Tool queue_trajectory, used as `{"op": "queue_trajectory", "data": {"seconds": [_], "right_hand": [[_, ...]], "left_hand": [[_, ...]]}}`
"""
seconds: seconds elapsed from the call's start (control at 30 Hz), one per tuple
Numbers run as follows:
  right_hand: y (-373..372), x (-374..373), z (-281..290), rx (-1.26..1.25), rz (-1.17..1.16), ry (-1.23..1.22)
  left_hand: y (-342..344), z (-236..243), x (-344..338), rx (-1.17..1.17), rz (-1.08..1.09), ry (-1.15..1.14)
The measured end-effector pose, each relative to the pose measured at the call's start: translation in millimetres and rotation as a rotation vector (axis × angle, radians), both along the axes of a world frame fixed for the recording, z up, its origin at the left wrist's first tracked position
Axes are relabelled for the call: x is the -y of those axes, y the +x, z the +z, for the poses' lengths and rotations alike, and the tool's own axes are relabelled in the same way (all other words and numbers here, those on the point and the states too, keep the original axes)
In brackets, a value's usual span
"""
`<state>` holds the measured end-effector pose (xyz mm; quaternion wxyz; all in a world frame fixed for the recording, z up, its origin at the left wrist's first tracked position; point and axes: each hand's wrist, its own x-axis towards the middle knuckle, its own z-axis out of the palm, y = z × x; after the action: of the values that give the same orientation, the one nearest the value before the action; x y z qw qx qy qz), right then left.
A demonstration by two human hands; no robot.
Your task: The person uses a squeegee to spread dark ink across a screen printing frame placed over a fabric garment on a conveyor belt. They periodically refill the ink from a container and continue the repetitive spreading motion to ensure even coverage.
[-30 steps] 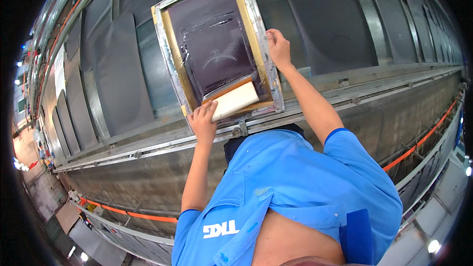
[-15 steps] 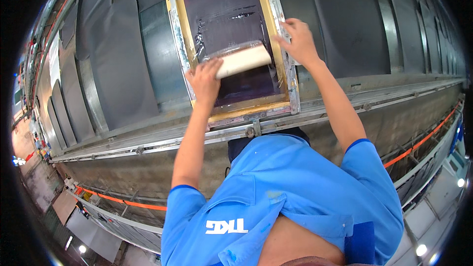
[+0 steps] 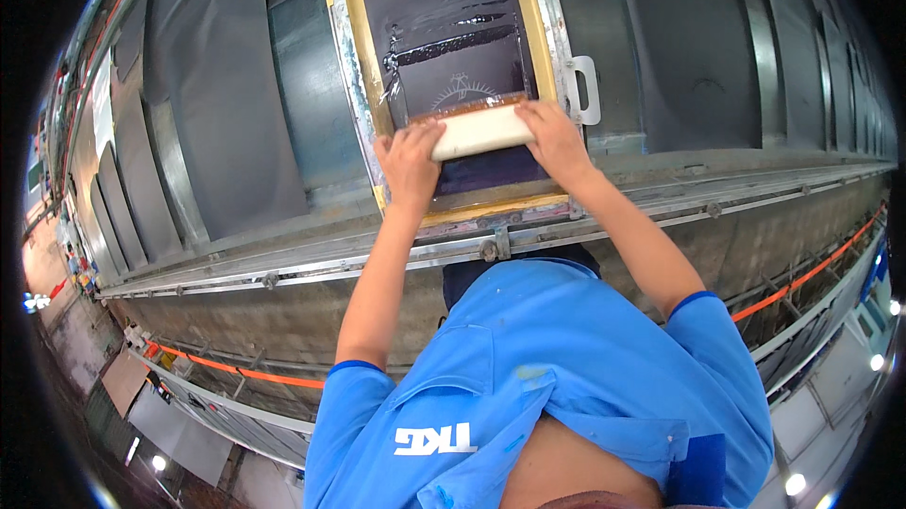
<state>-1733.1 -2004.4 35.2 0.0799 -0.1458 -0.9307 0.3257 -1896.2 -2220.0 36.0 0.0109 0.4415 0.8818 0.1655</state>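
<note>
Both your hands close round the long cream squeegee [image 3: 484, 131] with its brown blade [image 3: 472, 107]: your left hand [image 3: 410, 164] grips one end, your right hand [image 3: 559, 143] the other. It sits between them, over the dark purple mesh [image 3: 439, 0] of a metal frame [image 3: 351, 51]. It looks stiff and fairly light; the glossy dark streak [image 3: 453, 45] beyond your fingers suggests a slippery blade, so hold the cream ends. White lettering [image 3: 436, 439] marks your blue shirt [image 3: 566, 349], behind your hands.
</note>
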Motion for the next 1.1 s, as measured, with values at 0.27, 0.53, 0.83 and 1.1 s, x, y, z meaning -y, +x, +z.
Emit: {"op": "queue_trajectory", "data": {"seconds": [0.27,0.53,0.83,1.1], "right_hand": [[-55,-49,12,-0.131,0.062,0.081],[-107,-87,-15,-0.060,-0.028,0.061],[45,18,-5,0.069,-0.027,-0.058],[18,-90,-23,-0.178,-0.591,-0.081]], "left_hand": [[-58,9,-32,-0.102,0.006,0.068],[-105,12,-88,0.076,0.086,-0.074],[32,7,13,0.043,-0.004,-0.003],[50,10,22,0.058,0.046,0.040]]}}
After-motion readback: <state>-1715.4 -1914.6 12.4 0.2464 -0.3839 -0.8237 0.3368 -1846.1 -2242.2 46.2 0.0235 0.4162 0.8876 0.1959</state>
